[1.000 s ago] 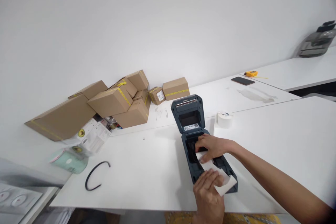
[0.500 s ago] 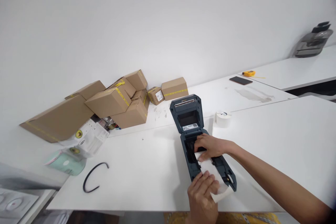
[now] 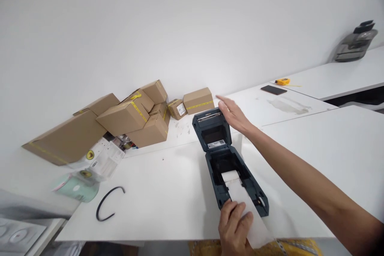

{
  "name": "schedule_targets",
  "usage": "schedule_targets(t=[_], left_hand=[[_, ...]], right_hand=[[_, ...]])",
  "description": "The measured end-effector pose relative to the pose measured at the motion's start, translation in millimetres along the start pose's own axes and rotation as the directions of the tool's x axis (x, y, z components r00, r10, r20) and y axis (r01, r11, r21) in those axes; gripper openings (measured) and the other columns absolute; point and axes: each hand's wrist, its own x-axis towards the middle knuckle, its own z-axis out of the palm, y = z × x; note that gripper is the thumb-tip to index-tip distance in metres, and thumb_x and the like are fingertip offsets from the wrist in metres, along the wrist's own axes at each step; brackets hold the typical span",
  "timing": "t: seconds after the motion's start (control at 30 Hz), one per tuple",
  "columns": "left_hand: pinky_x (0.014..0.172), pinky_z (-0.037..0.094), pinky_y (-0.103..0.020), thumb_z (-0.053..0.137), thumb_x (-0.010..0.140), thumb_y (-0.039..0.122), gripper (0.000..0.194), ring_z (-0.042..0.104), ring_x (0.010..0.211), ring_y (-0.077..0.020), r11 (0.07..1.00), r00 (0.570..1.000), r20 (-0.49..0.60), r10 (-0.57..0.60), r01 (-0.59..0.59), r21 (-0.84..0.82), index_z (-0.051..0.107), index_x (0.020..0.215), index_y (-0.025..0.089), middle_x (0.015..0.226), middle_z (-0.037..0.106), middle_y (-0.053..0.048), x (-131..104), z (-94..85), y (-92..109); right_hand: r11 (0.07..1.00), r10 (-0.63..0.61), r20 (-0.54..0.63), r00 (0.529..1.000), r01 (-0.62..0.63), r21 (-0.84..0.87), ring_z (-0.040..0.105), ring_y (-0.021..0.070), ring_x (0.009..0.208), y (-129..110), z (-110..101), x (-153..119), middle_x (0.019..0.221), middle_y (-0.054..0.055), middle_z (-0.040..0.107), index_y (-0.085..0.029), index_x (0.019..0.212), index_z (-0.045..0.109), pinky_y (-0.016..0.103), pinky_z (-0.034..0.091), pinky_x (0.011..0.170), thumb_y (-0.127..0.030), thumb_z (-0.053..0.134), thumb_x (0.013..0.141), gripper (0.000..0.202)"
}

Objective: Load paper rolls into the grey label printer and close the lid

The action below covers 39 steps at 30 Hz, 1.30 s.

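A dark blue-grey label printer (image 3: 212,174) stands on the white table with its lid (image 3: 212,130) raised. Inside it lies a white label roll (image 3: 231,176), whose paper strip (image 3: 253,222) runs out over the front edge and hangs past it. My left hand (image 3: 235,224) is closed at the printer's front, fingers on top of the strip, pinching it; the thumb is hidden. At the lid's upper right corner is my right hand (image 3: 234,115), fingers stretched out and apart, the thumb side touching the lid's edge.
Cardboard boxes (image 3: 123,118) are heaped against the wall at left. A black curved strip (image 3: 100,204) and a mint-green package (image 3: 79,188) lie at the left. Further right are a phone (image 3: 273,89), a yellow tape measure (image 3: 282,82) and a dark jug (image 3: 355,44).
My right hand has left the roll inside the printer and moved up to the lid's corner. The paper strip now lies flatter and reaches further over the front; my left hand stays there.
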Motion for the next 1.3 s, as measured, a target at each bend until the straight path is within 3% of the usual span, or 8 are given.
schedule_targets(t=[0.13,0.27,0.47,0.67,0.87,0.97,1.07,1.3], left_hand=[[0.087,0.058,-0.035,0.045,0.089,0.005,0.031,0.067,0.098,-0.0210,0.996,0.994,-0.062,-0.087,0.088,0.010,0.070,0.096,0.021,0.093,0.071,-0.010,-10,4.5,8],[0.085,0.055,-0.034,0.046,0.090,0.004,0.031,0.065,0.092,-0.0200,0.991,0.986,-0.124,-0.111,0.118,0.057,0.071,0.092,0.022,0.081,0.065,-0.007,-7,5.0,14],[0.087,0.051,-0.034,0.048,0.092,0.006,0.028,0.058,0.074,-0.0148,0.992,0.992,-0.124,0.005,0.010,0.125,0.072,0.088,0.021,0.074,0.063,-0.003,5,-4.2,18],[0.098,0.047,-0.040,0.054,0.091,0.009,0.025,0.059,0.098,-0.0199,0.978,0.987,-0.155,0.048,-0.015,0.210,0.072,0.086,0.025,0.092,0.067,-0.006,-21,-4.9,21],[0.117,0.033,-0.052,0.051,0.092,0.012,0.024,0.044,0.140,-0.0287,0.960,0.996,-0.079,0.052,-0.028,0.280,0.068,0.108,0.019,0.120,0.065,-0.012,-28,-6.4,6],[0.124,0.022,-0.052,0.042,0.095,0.013,0.035,0.036,0.147,-0.0284,0.948,0.999,0.047,0.008,-0.023,0.317,0.061,0.124,0.009,0.130,0.063,-0.017,-19,-9.4,-5],[0.125,0.017,-0.054,0.041,0.096,0.013,0.037,0.035,0.147,-0.0273,0.954,0.997,0.074,0.022,-0.043,0.298,0.059,0.127,0.010,0.129,0.065,-0.015,-16,-9.0,-12],[0.118,0.036,-0.050,0.049,0.097,0.024,0.030,0.042,0.143,-0.0270,0.976,1.000,-0.025,0.008,-0.003,0.217,0.061,0.124,0.015,0.117,0.069,-0.012,-21,0.8,-18]], right_hand=[[0.996,0.054,0.112,0.992,-0.062,0.061,0.065,0.0265,0.106,-1,-1,-7,0.113,0.008,0.071,-0.022,0.105,0.071,0.045,0.049,0.095,-0.047,0.038,0.099,0.042],[0.986,-0.047,0.153,0.987,0.022,0.162,0.064,0.0224,0.108,-9,-20,-67,0.112,0.005,0.068,-0.024,0.099,0.067,0.039,0.051,0.094,-0.029,0.043,0.097,0.025],[0.897,-0.429,0.169,0.887,0.440,-0.033,0.052,0.0264,0.129,-3,-38,-183,0.136,0.012,0.060,-0.020,0.133,0.057,0.047,0.044,0.108,-0.007,0.046,0.090,0.047],[0.825,-0.474,0.253,0.843,0.526,-0.208,0.050,0.0280,0.135,23,-37,-250,0.140,0.013,0.060,-0.015,0.140,0.054,0.048,0.045,0.108,-0.005,0.051,0.087,0.054],[0.867,-0.405,0.213,0.889,0.448,-0.221,0.048,0.0271,0.138,29,-34,-278,0.142,0.012,0.059,-0.015,0.140,0.055,0.048,0.041,0.112,-0.019,0.040,0.096,0.046],[0.877,-0.396,0.182,0.900,0.429,-0.218,0.049,0.0264,0.137,29,-32,-281,0.141,0.010,0.060,-0.017,0.139,0.057,0.048,0.040,0.113,-0.023,0.037,0.098,0.046],[0.882,-0.389,0.187,0.902,0.424,-0.208,0.048,0.0271,0.138,32,-30,-281,0.143,0.010,0.059,-0.016,0.140,0.056,0.049,0.039,0.114,-0.023,0.034,0.099,0.047],[0.884,-0.428,0.077,0.901,0.434,-0.173,0.050,0.0251,0.137,47,-19,-287,0.141,0.009,0.061,-0.016,0.141,0.056,0.046,0.042,0.114,-0.018,0.033,0.098,0.049]])
